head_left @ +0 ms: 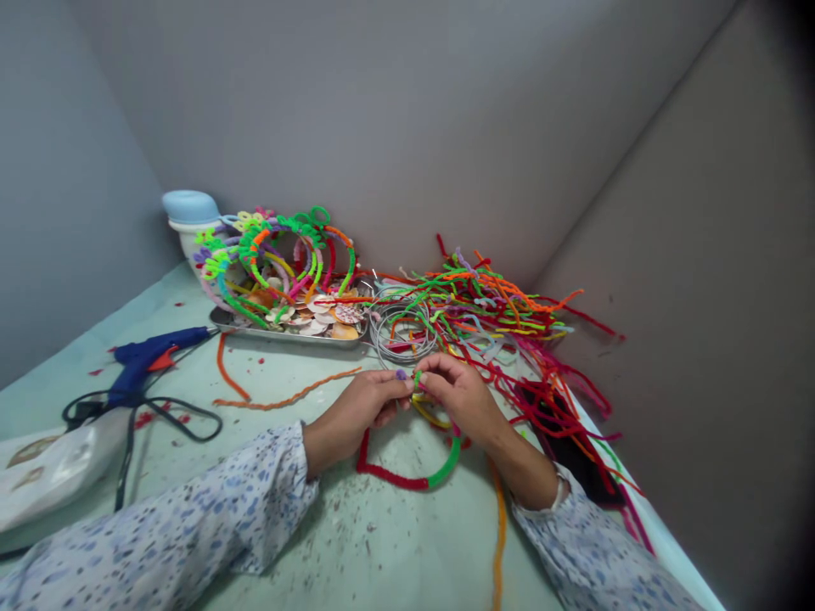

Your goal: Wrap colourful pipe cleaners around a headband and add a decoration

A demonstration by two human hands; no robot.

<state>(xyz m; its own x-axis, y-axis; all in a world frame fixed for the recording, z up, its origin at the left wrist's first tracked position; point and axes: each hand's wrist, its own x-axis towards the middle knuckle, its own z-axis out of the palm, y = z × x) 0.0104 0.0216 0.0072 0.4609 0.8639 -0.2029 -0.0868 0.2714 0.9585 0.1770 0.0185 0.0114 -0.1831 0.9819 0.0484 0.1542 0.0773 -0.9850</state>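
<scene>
My left hand (357, 410) is closed in a pinch on a hoop wound with pipe cleaner (395, 479), beside a small purple bit at its top. Red covers the hoop's lower left and bottom, green its right side, and some yellow shows near the top. Opposite, my right hand (466, 400) pinches a short green pipe cleaner end (418, 379) at the same spot. My fingers hide the exact join. From under my right forearm, an orange-yellow pipe cleaner (499, 535) trails down the table.
Behind my hands lie a coil of grey wire (402, 327) and a heap of colourful pipe cleaners (503, 297). A metal tray (286, 338) holds shells and finished-looking hoops. To the left are a blue glue gun (137, 361), its black cord, a plastic bag (57, 467) and a blue-lidded container (191, 208).
</scene>
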